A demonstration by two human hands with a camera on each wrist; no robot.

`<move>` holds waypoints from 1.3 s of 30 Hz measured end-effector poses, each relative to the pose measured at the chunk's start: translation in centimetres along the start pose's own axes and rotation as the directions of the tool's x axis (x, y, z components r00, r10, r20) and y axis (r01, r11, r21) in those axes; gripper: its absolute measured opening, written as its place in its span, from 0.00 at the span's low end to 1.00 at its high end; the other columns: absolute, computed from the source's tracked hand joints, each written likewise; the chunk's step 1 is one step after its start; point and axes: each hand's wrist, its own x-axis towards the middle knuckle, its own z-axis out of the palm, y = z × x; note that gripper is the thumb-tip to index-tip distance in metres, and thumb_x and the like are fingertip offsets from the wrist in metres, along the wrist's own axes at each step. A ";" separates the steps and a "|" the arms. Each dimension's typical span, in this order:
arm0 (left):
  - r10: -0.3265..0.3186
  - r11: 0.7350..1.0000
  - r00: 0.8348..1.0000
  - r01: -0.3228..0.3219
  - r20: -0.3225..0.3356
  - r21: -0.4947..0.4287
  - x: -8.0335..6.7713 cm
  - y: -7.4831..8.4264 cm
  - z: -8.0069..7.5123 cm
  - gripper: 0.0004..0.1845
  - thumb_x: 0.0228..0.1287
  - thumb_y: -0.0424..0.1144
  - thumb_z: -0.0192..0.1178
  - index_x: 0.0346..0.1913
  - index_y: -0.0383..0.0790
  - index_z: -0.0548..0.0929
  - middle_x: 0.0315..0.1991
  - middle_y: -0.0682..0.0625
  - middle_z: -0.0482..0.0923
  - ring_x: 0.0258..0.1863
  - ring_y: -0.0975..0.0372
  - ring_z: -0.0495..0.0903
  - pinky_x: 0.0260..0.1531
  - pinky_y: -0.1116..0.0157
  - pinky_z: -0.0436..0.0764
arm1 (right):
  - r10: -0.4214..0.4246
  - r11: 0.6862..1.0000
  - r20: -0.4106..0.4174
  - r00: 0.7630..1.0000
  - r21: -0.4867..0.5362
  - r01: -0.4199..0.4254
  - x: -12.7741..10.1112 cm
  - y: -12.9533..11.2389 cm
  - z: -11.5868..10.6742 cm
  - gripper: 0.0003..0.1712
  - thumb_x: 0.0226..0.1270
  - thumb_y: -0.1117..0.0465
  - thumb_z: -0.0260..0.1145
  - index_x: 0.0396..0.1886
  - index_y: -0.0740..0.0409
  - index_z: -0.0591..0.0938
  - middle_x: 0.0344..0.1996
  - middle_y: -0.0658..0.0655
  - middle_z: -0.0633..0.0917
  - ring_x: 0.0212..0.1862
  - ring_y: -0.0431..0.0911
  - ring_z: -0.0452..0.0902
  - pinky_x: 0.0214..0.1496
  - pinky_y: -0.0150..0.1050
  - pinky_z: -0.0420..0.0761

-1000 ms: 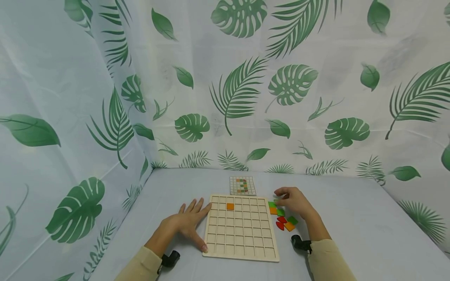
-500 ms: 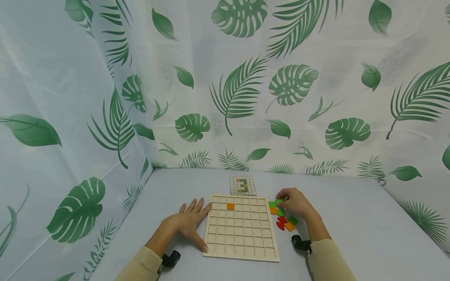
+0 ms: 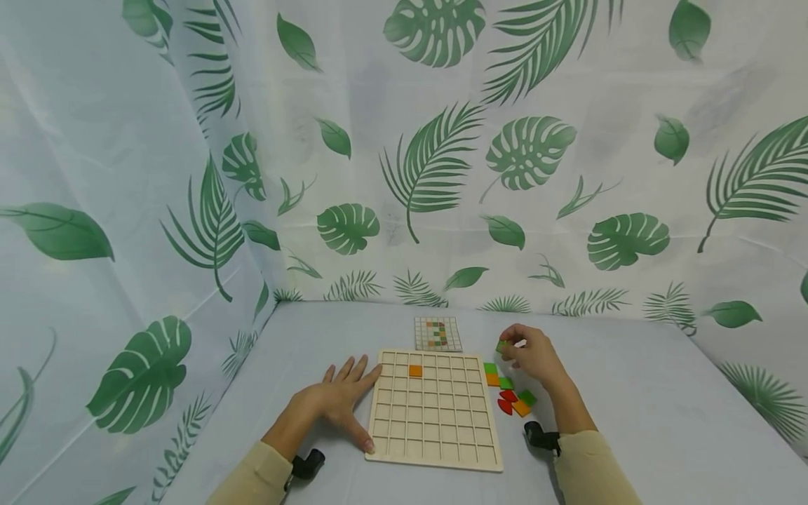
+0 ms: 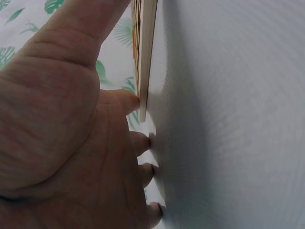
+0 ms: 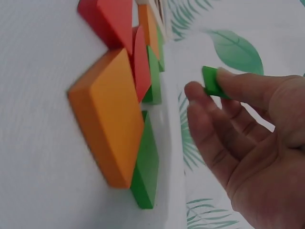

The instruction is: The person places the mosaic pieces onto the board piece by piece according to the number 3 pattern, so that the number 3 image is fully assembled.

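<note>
My right hand (image 3: pixel 533 354) pinches a green square tile (image 5: pixel 212 82) between thumb and fingertips, lifted above the table to the right of the board. The spread left hand (image 3: pixel 341 403) rests along the left edge of the wooden grid board (image 3: pixel 435 421), its thumb near the lower corner and its index finger at the upper part of that edge. One orange tile (image 3: pixel 415 370) lies in a cell of the board's second row. Beside the board's right edge lie loose tiles: green ones, another orange tile (image 5: pixel 107 119) and red rounded pieces (image 3: pixel 506 406).
A small card (image 3: pixel 438 334) printed with a coloured grid pattern lies just behind the board. White cloth with green leaf prints (image 3: pixel 429 161) hangs at the back and left. Each wrist carries a black camera (image 3: pixel 541 436).
The right hand has taken hold of a green tile from the loose group and raised it slightly, away from the others. My left hand stays on the board's edge.
</note>
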 end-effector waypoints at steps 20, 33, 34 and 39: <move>0.017 1.000 1.000 -0.017 -0.005 -0.003 0.0 -0.2 0.1 0.74 0.28 0.77 0.68 0.78 0.53 0.40 0.77 0.42 0.30 0.75 0.45 0.30 0.68 0.38 0.35 | -0.050 0.999 -0.026 0.998 0.002 0.050 0.2 -1.7 1.6 0.18 0.61 0.61 0.70 0.51 0.54 0.82 0.42 0.55 0.83 0.41 0.50 0.76 0.39 0.39 0.80; 0.017 1.000 1.000 -0.017 -0.009 -0.004 0.0 -0.1 -0.1 0.74 0.29 0.76 0.69 0.78 0.52 0.40 0.77 0.42 0.30 0.75 0.45 0.30 0.68 0.38 0.35 | -0.139 0.990 -0.004 0.990 -0.003 0.139 0.4 -3.8 3.5 0.18 0.60 0.58 0.71 0.50 0.56 0.83 0.37 0.53 0.83 0.36 0.48 0.75 0.34 0.40 0.79; 0.014 1.000 1.000 -0.014 -0.007 -0.003 0.0 -0.1 -0.1 0.73 0.29 0.76 0.69 0.78 0.52 0.40 0.77 0.42 0.30 0.75 0.45 0.30 0.68 0.38 0.35 | -0.150 0.989 0.002 0.989 -0.006 0.150 0.4 -4.0 3.6 0.18 0.61 0.58 0.71 0.50 0.57 0.82 0.38 0.53 0.83 0.36 0.48 0.75 0.35 0.40 0.79; 0.009 1.000 1.000 -0.009 -0.002 -0.004 0.0 0.1 0.0 0.74 0.28 0.76 0.69 0.78 0.52 0.41 0.77 0.41 0.31 0.75 0.44 0.30 0.67 0.38 0.35 | -0.186 0.982 0.009 0.982 -0.002 0.186 0.4 -4.7 4.4 0.20 0.61 0.58 0.71 0.52 0.59 0.82 0.41 0.54 0.84 0.38 0.47 0.77 0.37 0.41 0.79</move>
